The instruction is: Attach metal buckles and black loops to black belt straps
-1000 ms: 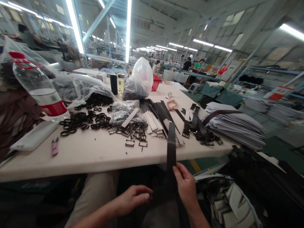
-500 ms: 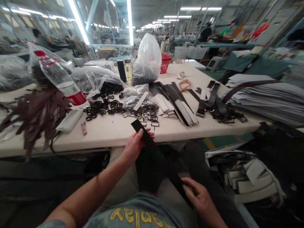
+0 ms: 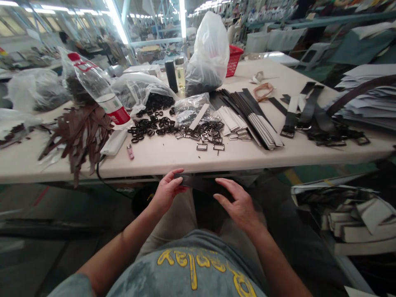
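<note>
A dark flat strap (image 3: 198, 183) spans the gap between my hands, over my lap just below the table's front edge. My left hand (image 3: 168, 189) pinches one end of it between thumb and fingers. At the strap's other side, my right hand (image 3: 238, 202) has thumb and fingers apart around it; whether they touch it I cannot tell. Beyond my hands, metal rectangular buckles (image 3: 206, 136) lie heaped on the table, with black loops (image 3: 151, 126) to their left. Dark strips with pale backing (image 3: 262, 128) lie stacked to the right.
On the table (image 3: 154, 161) stand a tilted plastic bottle (image 3: 116, 113), brown strips (image 3: 83, 136), a filled clear bag (image 3: 207, 53) and a red basket (image 3: 234, 60). Buckled straps (image 3: 309, 115) lie right, near stacked sheets (image 3: 368, 95). A container of pale pieces (image 3: 359, 222) stands low at right.
The strap's far end has dropped below the table edge. My right hand has moved up and forward, closer to the left, and its fingers have spread. The view has shifted.
</note>
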Available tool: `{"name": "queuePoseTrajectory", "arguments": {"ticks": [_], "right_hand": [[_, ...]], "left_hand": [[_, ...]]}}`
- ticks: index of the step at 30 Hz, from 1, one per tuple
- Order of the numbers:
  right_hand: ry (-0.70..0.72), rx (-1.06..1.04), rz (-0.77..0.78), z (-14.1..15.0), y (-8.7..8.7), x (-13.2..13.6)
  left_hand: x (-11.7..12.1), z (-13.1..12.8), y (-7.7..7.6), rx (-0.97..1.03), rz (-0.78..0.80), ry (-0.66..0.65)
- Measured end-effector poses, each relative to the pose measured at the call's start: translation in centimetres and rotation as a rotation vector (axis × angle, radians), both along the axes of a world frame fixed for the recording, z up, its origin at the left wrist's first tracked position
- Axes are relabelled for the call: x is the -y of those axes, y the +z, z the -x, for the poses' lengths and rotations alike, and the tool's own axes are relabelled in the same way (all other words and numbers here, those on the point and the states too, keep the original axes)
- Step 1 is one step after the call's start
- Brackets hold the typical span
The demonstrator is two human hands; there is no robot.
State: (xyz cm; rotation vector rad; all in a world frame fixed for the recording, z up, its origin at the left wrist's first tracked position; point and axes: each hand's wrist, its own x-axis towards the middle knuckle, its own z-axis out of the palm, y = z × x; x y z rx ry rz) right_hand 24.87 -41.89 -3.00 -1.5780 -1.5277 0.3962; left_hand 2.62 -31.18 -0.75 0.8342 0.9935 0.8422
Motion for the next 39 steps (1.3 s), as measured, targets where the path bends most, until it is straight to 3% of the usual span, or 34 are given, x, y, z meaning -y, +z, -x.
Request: {"name": "queuePoseTrajectory", "arguments": {"ticks": [3, 6, 15, 20, 24, 28, 30, 35, 39], "right_hand": [[0.108, 0.041, -0.104, 3.3, 0.9, -1.9], [0.120, 0.016, -0.133, 4.9, 0.9, -2.5], [0.079, -0.007, -0.120, 4.7, -0.5, -1.9], [0.091, 0.039, -0.134, 4.9, -0.4, -2.0], [0.076, 0.089, -0.120, 5.1, 0.0, -2.1], [0.071, 0.185, -0.146, 5.1, 0.1, -2.2], [0.075, 0.214, -0.158, 5.1, 0.0, -2.2], [0.072, 0.194, -0.152, 4.3, -0.4, -2.3], [-0.064, 0.111, -0.114, 2.0, -1.0, -2.6]], "left_hand": [[1.3, -0.5, 0.2, 0.008, -0.070, -0.041], [2.0, -0.4, 0.5, -0.001, -0.111, -0.079], [2.3, -0.5, -0.3, -0.003, -0.077, -0.160], [1.9, -0.3, -0.7, -0.004, -0.098, -0.221], [1.2, 0.3, -0.4, -0.153, -0.290, -0.323], [0.6, 0.3, 0.2, -0.461, -0.747, -0.406], [0.6, 0.0, 0.3, -0.541, -0.904, -0.397], [0.9, -0.8, 1.0, -0.464, -0.940, -0.334], [-0.1, -0.3, 1.8, -0.374, -0.864, -0.519]]}}
